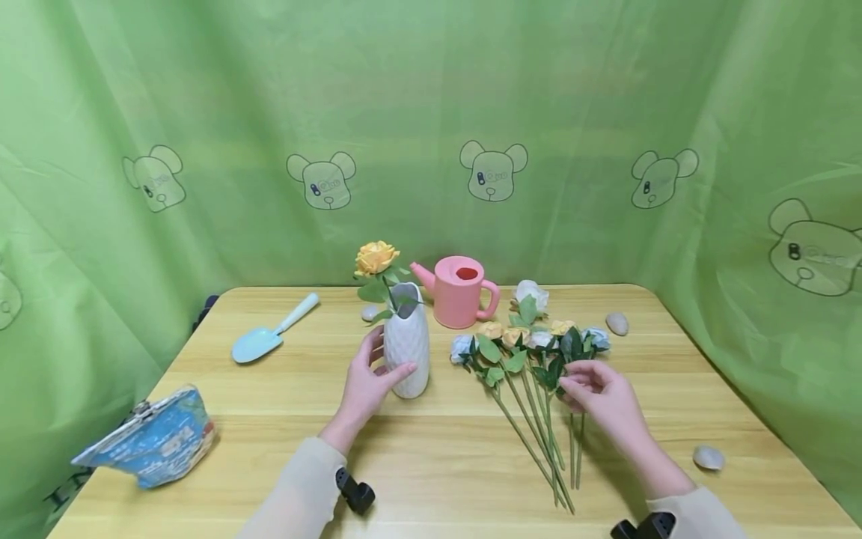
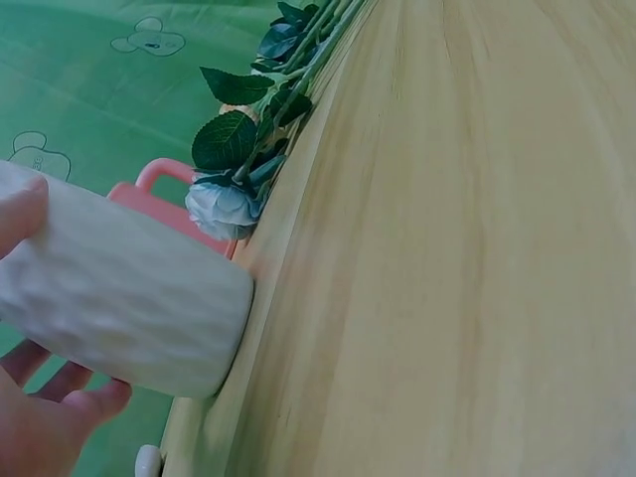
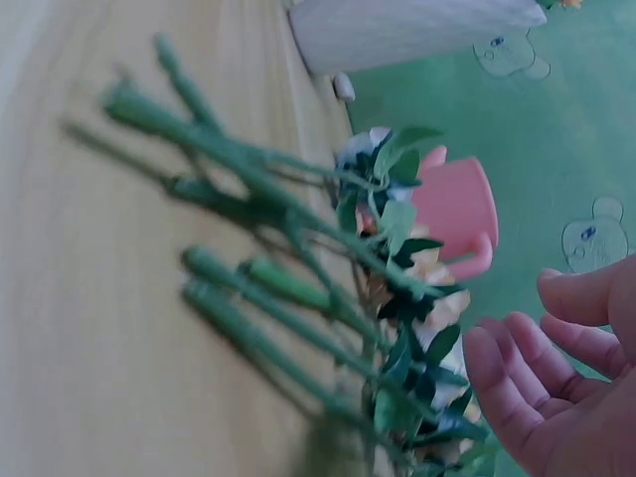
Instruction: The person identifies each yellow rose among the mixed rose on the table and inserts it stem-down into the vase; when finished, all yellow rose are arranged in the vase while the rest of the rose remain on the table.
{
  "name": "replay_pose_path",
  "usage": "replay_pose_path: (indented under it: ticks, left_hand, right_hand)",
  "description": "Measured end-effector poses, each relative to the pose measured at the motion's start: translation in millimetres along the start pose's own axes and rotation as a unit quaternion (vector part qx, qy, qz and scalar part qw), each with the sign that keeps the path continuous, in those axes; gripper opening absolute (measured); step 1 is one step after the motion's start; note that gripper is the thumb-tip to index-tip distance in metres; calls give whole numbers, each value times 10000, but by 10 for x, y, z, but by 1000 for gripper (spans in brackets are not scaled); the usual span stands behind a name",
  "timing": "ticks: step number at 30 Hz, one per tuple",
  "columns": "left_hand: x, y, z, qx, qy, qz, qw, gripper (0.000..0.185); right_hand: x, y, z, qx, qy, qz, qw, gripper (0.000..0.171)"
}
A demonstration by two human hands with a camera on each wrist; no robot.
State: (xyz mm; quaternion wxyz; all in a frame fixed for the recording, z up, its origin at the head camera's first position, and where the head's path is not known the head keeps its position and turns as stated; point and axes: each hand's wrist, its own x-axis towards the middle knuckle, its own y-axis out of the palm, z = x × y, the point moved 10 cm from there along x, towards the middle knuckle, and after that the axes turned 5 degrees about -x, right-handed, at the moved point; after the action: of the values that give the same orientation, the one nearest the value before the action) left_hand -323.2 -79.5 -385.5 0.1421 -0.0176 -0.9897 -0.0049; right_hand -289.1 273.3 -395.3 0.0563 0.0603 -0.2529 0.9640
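Note:
A white ribbed vase stands upright mid-table with one yellow rose in it. My left hand grips the vase's lower body, thumb on the near side and fingers behind; the left wrist view shows the vase between thumb and fingers. To the right, a loose bunch of artificial roses lies flat with its stems toward me. My right hand hovers at the stems below the leaves, fingers relaxed and spread. In the right wrist view the right hand holds nothing beside the stems.
A pink watering can stands behind the vase. A pale blue trowel lies at back left and a blue pouch near the front left edge. Small stones sit on the wooden table. Green curtains surround it.

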Motion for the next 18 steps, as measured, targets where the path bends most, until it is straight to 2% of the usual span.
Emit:
replay_pose_path:
  ticks: [9, 18]
  left_hand:
    - [19, 33, 27, -235, 18, 139, 9996, 76]
    - [31, 36, 48, -139, -84, 161, 9997, 78]
  right_hand:
    - [-87, -40, -360, 136, 833, 217, 9962, 43]
    - [-132, -1, -526, 431, 1398, 359, 9886, 50]
